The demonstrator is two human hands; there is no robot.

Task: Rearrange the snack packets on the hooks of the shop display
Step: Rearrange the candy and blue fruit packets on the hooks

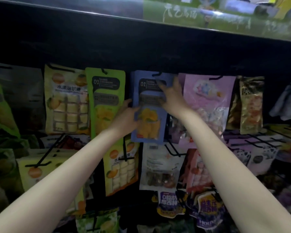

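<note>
On the top hook, both hands [128,115] [173,96] grip the blue packet [149,121].

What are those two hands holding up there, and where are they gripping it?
Both hold the blue snack packet. The left hand grips its left edge about halfway down; the right hand holds its upper right part, just below the hook hole.

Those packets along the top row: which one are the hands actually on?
The blue packet with orange fruit pictured. Left hand grips its left edge, right hand its upper right; the green packet and pink packet beside it hang untouched.
</note>
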